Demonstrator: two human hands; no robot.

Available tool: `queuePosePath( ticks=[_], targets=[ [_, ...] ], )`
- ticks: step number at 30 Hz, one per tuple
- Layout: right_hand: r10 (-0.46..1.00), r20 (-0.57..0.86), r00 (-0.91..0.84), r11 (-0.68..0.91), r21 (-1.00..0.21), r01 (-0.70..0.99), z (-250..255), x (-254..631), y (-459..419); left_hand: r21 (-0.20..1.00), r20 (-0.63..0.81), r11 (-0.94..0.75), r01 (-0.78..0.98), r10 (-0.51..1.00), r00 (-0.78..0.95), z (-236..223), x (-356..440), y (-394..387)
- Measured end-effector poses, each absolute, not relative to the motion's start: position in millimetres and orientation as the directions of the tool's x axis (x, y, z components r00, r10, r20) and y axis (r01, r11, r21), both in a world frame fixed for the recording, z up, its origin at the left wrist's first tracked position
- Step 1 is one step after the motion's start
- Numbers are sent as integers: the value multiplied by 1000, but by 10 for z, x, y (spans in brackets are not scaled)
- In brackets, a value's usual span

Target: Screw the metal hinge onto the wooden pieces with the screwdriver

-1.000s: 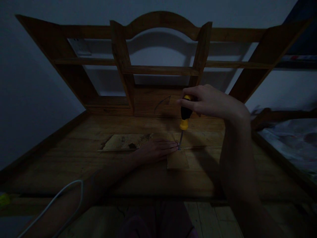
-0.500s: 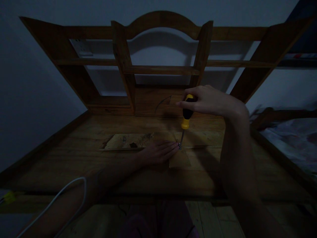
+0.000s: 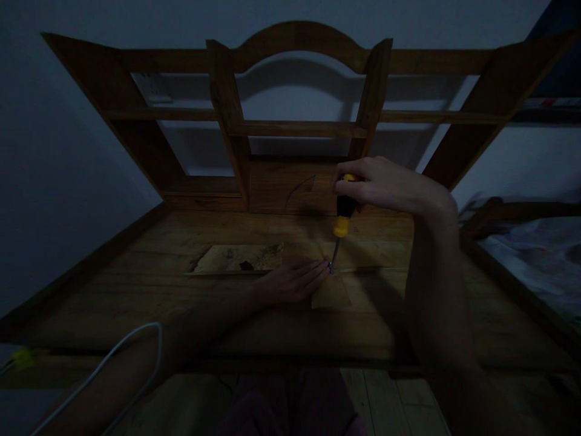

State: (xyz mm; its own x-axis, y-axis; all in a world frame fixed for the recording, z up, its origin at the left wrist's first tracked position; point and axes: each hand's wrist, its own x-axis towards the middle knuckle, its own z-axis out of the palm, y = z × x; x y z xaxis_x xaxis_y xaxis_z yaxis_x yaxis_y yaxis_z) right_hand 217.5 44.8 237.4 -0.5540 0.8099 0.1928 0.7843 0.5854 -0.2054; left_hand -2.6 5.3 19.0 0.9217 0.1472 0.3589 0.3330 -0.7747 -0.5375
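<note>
My right hand (image 3: 363,178) is wrapped round the yellow and black handle of a screwdriver (image 3: 342,209), with the wrist bent high over the desk. The screwdriver's shaft runs down, slightly tilted, to a small shiny metal piece (image 3: 331,267) on the wood. Against that piece my left hand (image 3: 295,280) holds its fingertips, fingers stretched and close together, the palm low on the desktop. Its thumb is hidden, and the metal piece is too small and dark to name. Under and beside the fingertips lies a thin, pale squarish piece (image 3: 330,293).
The wooden desktop (image 3: 149,260) has a strip of peeled, stained surface (image 3: 236,258) left of the hands. A wooden shelf unit (image 3: 297,128) rises at the back. A white cable (image 3: 136,330) loops over my left forearm. Pale plastic sheeting (image 3: 535,260) lies beyond the right edge.
My right hand's fingers have shifted slightly around the screwdriver handle, with the index finger drawn in closer. The left hand and the metal piece stay in place; the view has moved a little.
</note>
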Motion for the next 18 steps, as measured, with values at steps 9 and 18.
queuePosePath(
  ticks=[9, 18],
  targets=[
    [790, 243, -563, 606, -175, 776, 2385, 2177, 413, -550, 378, -756, 355, 154, 913, 148, 11, 30],
    [770, 258, -583, 626, -136, 767, 2377, 2185, 424, -574, 383, -732, 367, 156, 910, 179, 20, 13]
  ],
)
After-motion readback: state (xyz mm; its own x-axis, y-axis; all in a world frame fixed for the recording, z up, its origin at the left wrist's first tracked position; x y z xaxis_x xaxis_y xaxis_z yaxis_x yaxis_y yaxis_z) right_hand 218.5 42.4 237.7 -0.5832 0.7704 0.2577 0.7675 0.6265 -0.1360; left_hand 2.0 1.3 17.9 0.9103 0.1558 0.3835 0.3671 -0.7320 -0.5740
